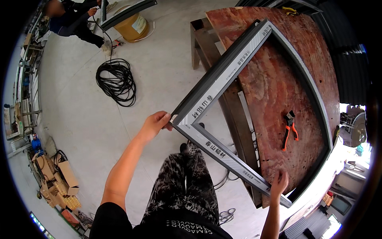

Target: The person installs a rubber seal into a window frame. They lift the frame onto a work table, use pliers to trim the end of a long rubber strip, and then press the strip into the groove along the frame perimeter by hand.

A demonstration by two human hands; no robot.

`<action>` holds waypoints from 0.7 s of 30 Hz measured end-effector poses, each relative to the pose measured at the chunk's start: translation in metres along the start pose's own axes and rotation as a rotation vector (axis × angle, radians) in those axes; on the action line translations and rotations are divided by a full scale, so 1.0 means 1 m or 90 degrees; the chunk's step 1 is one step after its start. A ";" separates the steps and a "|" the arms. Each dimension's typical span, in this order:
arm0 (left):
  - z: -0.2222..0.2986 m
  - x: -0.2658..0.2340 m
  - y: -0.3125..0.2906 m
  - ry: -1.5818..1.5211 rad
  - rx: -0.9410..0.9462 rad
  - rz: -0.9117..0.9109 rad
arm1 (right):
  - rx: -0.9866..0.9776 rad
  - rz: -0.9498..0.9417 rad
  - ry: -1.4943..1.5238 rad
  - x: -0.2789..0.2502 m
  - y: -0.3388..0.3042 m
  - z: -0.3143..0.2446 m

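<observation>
A large grey aluminium frame [234,173] with printed protective film lies tilted over a reddish-brown wooden board [262,95], one corner jutting past the board's near left edge. That jutting corner is pinched between the thumb and fingers of my left hand [156,121]. Across the near rail, close to the lower right corner, reaches my right hand [279,184]. Its fingers are curled together at the rail's inner side; whether they hold anything is hidden. Pliers [289,128] with orange and black handles rest on the board inside the frame's opening.
A steel stand [230,105] supports the board. On the floor to the left lies a coil of black cable [116,82]. At the far left a person [73,20] works beside a yellow bucket [133,28]. Cardboard boxes [67,174] and shelving line the left wall. Yellow-handled pliers [290,11] lie at the board's far edge.
</observation>
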State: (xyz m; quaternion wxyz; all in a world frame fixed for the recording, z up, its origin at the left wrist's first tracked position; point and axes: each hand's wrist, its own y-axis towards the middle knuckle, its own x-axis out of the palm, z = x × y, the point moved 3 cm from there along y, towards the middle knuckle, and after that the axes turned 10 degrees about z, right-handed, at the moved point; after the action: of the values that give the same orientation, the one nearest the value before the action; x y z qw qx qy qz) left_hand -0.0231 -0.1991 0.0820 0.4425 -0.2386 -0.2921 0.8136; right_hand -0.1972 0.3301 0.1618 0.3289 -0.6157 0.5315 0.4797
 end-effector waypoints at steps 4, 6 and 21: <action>-0.004 -0.006 -0.017 -0.056 -0.002 0.026 | -0.139 0.079 -0.137 0.029 0.102 -0.022; -0.006 -0.003 -0.017 -0.047 0.012 0.006 | -0.183 0.095 -0.197 0.050 0.142 -0.042; -0.008 0.004 -0.015 -0.140 -0.115 0.037 | 0.195 -0.065 -0.070 0.049 0.152 0.003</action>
State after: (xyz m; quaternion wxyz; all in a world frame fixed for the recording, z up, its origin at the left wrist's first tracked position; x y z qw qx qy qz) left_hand -0.0110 -0.1870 0.0858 0.3605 -0.1949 -0.4038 0.8179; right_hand -0.3461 0.2830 0.1310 0.4715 -0.5573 0.5475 0.4091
